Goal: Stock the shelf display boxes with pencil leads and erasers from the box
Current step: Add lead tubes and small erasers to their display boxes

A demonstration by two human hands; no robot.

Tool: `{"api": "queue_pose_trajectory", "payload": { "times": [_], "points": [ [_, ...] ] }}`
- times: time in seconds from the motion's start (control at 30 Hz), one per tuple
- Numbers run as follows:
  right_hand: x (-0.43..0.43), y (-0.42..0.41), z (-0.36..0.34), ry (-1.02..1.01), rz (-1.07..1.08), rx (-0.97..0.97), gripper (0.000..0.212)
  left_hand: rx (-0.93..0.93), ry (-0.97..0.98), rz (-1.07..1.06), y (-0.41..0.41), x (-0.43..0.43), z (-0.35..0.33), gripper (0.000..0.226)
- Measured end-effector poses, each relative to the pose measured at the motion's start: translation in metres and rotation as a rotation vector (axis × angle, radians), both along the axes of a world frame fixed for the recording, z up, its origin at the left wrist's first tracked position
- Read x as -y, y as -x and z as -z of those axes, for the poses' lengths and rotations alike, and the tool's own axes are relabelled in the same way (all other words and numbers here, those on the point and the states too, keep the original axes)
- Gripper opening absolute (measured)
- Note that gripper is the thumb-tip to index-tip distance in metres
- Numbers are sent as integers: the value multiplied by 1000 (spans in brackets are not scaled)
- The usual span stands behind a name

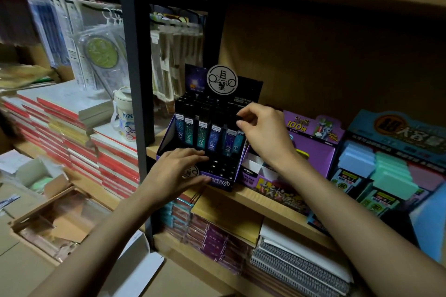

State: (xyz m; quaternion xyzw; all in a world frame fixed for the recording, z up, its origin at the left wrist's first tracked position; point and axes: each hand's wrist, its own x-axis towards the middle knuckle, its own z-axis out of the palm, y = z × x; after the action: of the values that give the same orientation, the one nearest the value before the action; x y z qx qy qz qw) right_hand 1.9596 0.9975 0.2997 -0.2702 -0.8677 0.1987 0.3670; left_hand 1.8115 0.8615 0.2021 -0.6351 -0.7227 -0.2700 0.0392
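A dark purple display box (pixel 166 137) of pencil lead cases stands on the wooden shelf (pixel 260 202), with a round sign on its back card. Several blue and teal lead cases (pixel 201 136) stand in its rows. My left hand (pixel 179 171) lies with straight fingers on the box's front lower tier. My right hand (pixel 264 132) pinches the black top of a lead case (pixel 239 118) at the right end of the box. To the right, a purple lead box (pixel 311 142) and a blue eraser display box (pixel 391 164) hold pastel erasers.
Open cardboard boxes (pixel 55 222) sit on the floor at lower left, one holding a green item. Stacks of red-edged notebooks (pixel 79 142) fill the left shelf. Spiral notebooks (pixel 299 265) lie on the shelf below. A black metal upright (pixel 135 75) divides the shelving.
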Motion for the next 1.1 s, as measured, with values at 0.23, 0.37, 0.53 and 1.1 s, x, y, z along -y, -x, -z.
{"api": "queue_pose_trajectory", "payload": {
  "times": [0.23,0.37,0.53,1.1],
  "points": [
    [-7,11,-1,14,80,139,13,-32,12,-7,-2,0,0,56],
    [-5,15,-9,-13,80,223,20,-92,42,-15,-6,4,-4,55],
    [7,-2,-19,-37,34,297,38,-164,-37,-41,-8,34,-21,45],
    [127,-119,189,273,-375,729,25,481,603,-130,-115,154,194,33]
  ]
}}
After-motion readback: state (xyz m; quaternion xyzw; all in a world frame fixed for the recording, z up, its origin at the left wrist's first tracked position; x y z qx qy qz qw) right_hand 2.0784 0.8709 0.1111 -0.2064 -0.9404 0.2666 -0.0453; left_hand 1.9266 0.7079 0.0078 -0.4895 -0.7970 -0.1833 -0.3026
